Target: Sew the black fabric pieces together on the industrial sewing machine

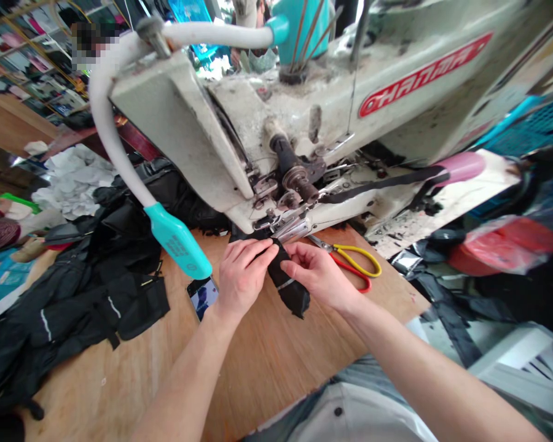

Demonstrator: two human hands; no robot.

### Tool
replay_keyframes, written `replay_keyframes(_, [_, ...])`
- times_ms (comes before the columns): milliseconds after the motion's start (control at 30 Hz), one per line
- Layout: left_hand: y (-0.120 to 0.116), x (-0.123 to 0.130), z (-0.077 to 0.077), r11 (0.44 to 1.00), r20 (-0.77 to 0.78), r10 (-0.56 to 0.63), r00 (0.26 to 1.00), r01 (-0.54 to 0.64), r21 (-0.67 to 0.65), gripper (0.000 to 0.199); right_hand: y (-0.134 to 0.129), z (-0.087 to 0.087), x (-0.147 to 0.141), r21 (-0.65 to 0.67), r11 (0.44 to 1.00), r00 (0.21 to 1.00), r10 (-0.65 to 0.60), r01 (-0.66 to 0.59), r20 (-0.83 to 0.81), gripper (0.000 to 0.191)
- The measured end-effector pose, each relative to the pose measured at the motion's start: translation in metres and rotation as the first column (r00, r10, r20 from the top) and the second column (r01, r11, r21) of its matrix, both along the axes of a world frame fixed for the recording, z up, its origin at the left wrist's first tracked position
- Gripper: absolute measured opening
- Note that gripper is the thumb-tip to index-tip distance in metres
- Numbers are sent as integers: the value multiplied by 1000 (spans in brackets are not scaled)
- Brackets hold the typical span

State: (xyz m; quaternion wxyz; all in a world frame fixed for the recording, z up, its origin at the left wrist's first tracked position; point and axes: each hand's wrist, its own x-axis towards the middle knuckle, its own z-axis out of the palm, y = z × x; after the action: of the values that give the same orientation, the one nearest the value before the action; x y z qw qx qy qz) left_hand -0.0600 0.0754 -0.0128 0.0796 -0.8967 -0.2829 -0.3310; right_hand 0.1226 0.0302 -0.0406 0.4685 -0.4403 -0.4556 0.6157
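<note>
A black fabric piece (291, 293) with a thin pale stripe hangs down from below the sewing machine's (166, 116) needle area. My left hand (242, 273) lies at its left edge, fingers together and fingertips pressed on the cloth close to the metal binding guide (292, 228). On the other side my right hand (317, 270) pinches the cloth's right edge between thumb and curled fingers. A black strip (382, 184) runs from a pink roll toward the guide. The needle itself is hidden among the machine parts.
Scissors (357, 255) with yellow and red handles lie right of my hands. A phone (203, 298) rests left, under a turquoise lamp head (179, 242). Black garments (83, 307) cover the table's left side. A white stool (525, 362) stands lower right; a person's sleeve (0, 230) shows far left.
</note>
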Motion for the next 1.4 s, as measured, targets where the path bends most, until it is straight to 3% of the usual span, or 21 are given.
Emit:
replay_keyframes(533, [-4, 4, 5, 997, -134, 48, 990, -38, 74, 24, 0, 1, -4, -3, 1000, 999, -25, 25, 40, 20])
replay_keyframes(967, [5, 9, -3, 988, 45, 112, 993, -116, 102, 17, 18, 13, -6, 5, 999, 997, -44, 44, 61, 32])
replay_keyframes(1233, [10, 4, -18, 984, 154, 153, 976, -165, 68, 20, 23, 11, -11, -64, 987, 988, -145, 148, 43, 40])
replay_keyframes(1400, [11, 1, -15, 986, 195, 146, 970, -158, 51, 22, 24, 6, -10, -50, 988, 987, -145, 148, 63, 37])
